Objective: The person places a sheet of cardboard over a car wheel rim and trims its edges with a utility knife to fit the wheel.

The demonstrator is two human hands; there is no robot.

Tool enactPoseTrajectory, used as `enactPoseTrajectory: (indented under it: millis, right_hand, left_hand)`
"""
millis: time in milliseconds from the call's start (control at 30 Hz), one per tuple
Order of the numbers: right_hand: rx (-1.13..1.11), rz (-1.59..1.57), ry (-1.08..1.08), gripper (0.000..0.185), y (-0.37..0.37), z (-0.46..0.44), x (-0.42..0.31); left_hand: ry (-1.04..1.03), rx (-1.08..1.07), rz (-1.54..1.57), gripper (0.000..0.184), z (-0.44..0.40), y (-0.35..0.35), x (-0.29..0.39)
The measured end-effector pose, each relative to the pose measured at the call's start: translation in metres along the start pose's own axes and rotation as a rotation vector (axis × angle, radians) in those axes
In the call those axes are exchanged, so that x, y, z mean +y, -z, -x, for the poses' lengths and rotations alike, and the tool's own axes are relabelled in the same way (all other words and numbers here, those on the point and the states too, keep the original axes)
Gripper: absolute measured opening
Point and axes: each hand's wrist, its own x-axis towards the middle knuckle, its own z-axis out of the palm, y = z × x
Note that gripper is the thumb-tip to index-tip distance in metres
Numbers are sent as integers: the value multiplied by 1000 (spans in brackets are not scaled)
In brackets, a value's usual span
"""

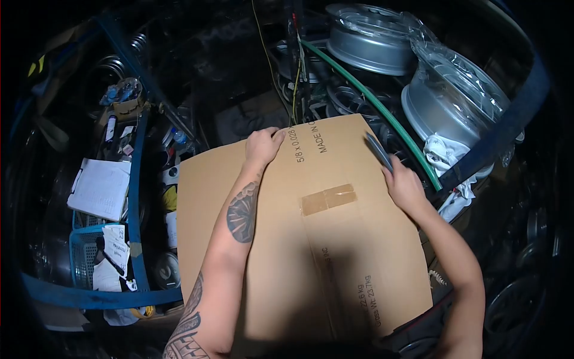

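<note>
A large flat piece of brown cardboard (287,224) lies in front of me, printed with black text and bearing a strip of brown tape (328,200). Near its far edge my left hand (264,145) is closed, with the fingers curled over that edge and partly hidden. At the right edge, my right hand (403,184) is wrapped round a slim grey tool (379,153) that looks like a utility knife. The tool points away from me along the cardboard's right side; I cannot make out a blade.
Silver wheel rims (371,51) in clear plastic stand at the back right. A green hose (376,105) slants past the cardboard's right side, near white cloths (445,155). To the left are a clipboard with papers (100,186), a blue basket (84,254) and a blue metal frame (136,197).
</note>
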Motion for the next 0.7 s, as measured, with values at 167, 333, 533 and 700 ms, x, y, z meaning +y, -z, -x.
enactPoseTrajectory:
  millis: [167, 333, 533, 700]
  right_hand:
    - [191, 19, 520, 32, -66, -134, -6]
    - [-392, -320, -57, 41, -75, -169, -19]
    - [-760, -844, -382, 47, -105, -184, -5]
    - [-612, -1030, -398, 36, -119, -188, 28]
  left_hand:
    - [-123, 142, 1, 40, -3, -23, -19]
    - [-59, 152, -78, 42, -1, -25, -17]
    - [-395, 118, -67, 66, -6, -35, 7]
    - [-394, -148, -74, 86, -15, -56, 42]
